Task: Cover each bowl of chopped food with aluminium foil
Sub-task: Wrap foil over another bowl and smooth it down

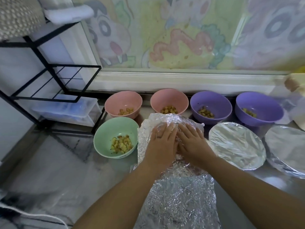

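Foil (pixel 171 120) lies crumpled over the middle front bowl, which it hides. The left hand (pixel 162 139) and right hand (pixel 193 141) press flat on top, fingers straight, gripping nothing. Two covered bowls (pixel 236 143) sit just right; the green bowl (pixel 105 129) and the pink and purple ones behind are open. This looks like the smoothing step; next the edges need tucking down round the rim

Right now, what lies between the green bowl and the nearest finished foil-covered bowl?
In the head view: a crumpled foil sheet, with the left hand and the right hand pressing flat on it.
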`<state>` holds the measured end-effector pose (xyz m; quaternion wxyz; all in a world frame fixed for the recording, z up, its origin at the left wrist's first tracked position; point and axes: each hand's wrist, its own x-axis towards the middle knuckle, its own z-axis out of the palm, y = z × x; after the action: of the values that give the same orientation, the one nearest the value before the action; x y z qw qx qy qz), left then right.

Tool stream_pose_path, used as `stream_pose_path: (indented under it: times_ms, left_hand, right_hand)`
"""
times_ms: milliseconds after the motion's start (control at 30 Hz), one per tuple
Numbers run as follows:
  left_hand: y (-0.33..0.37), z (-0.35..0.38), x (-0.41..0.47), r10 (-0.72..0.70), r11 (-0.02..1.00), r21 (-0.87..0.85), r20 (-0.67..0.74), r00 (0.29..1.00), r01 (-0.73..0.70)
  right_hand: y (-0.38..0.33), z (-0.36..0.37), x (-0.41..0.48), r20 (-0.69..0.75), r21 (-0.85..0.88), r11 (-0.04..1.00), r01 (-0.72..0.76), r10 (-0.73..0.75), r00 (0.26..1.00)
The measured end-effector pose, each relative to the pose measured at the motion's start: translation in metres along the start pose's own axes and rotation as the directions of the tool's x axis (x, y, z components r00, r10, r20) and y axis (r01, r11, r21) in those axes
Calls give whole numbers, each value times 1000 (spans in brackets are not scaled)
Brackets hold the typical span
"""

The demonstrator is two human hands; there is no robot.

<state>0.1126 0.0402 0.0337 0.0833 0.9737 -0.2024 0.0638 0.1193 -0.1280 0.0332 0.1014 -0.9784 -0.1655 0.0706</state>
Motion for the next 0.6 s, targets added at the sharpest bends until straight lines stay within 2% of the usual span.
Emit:
stream_pose_path:
  times_ms: [100,333,600]
  left_hand:
    - [-11,15,-9,-85,995,64,176,981,75]
    - [-22,14,-12,-191,982,65,245,951,180]
    - [-21,15,-3,-190,982,28,246,950,189]
  right_hand:
    - [3,9,-1,-16,33,999,-6,6,1000]
    - [-2,7,7,-63,220,975,-29,44,997]
    - [7,19,8,28,78,995,-61,59,998]
